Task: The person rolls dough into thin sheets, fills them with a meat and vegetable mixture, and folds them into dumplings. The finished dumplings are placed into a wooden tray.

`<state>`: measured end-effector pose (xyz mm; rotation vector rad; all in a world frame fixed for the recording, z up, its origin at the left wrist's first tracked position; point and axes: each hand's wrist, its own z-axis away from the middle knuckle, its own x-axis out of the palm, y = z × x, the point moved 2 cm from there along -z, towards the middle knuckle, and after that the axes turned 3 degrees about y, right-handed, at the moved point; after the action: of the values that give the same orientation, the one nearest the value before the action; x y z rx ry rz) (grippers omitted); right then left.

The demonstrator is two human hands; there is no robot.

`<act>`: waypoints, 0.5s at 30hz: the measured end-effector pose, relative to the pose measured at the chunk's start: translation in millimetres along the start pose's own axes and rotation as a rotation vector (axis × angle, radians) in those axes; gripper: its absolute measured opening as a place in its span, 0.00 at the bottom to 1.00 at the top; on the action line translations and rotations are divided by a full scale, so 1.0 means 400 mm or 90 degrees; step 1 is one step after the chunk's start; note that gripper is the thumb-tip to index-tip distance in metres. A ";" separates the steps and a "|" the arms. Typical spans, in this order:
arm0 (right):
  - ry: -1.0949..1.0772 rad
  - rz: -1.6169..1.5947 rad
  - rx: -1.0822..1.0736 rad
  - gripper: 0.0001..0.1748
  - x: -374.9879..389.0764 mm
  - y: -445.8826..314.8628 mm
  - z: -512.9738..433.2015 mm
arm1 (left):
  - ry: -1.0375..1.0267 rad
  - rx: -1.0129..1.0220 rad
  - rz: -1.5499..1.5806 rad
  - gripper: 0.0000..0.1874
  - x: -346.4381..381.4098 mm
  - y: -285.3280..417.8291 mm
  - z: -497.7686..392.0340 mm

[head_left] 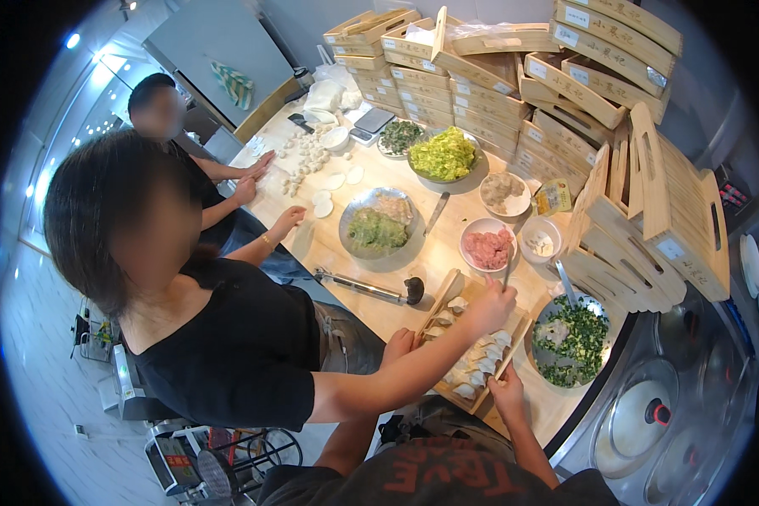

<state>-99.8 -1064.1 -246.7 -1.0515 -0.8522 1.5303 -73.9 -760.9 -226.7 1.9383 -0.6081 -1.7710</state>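
A wooden tray (520,338) with rows of folded dumplings (481,357) is at the table's near edge, slightly tilted in view. My left hand (401,346) grips its left side, partly behind a co-worker's forearm. On its near right side, my right hand (507,387) holds the rim. The co-worker's arm (411,392) crosses over the tray, hiding some of the dumplings. In the co-worker's hand (493,308) is a thin utensil (508,269), its end at a bowl of pink minced meat (488,246).
A large bowl of chopped greens (570,341) stands right of the tray. A rolling-pin-like metal tool (367,288) lies to the left, below a bowl of mixed filling (376,231). Stacked wooden trays (487,114) line the back; lidded steel pots (635,408) sit right. Another person works far left.
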 end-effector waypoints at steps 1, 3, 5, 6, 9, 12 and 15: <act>0.001 -0.021 0.015 0.42 0.003 -0.013 0.006 | 0.008 -0.001 0.001 0.12 -0.006 0.001 0.005; -0.004 -0.090 -0.010 0.41 0.011 -0.043 0.016 | 0.027 -0.008 0.012 0.11 -0.025 0.005 0.012; -0.003 -0.116 -0.016 0.41 0.014 -0.070 0.024 | 0.052 -0.012 0.025 0.11 -0.048 0.015 0.020; 0.000 -0.105 -0.009 0.41 0.014 -0.081 0.028 | 0.064 -0.016 0.039 0.10 -0.061 0.020 0.023; -0.008 -0.096 -0.011 0.42 0.009 -0.118 0.035 | 0.078 -0.047 0.102 0.10 -0.101 0.035 0.033; -0.030 -0.081 0.003 0.42 0.004 -0.169 0.032 | -0.024 -0.234 0.265 0.11 -0.131 0.032 0.045; -0.067 -0.057 0.002 0.42 0.007 -0.244 0.012 | -0.021 -0.259 0.507 0.16 -0.171 0.020 0.045</act>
<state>-70.0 -1041.6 -156.3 -0.9244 -0.9578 1.5211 -97.7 -727.3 -168.7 1.1542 -0.8075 -1.2774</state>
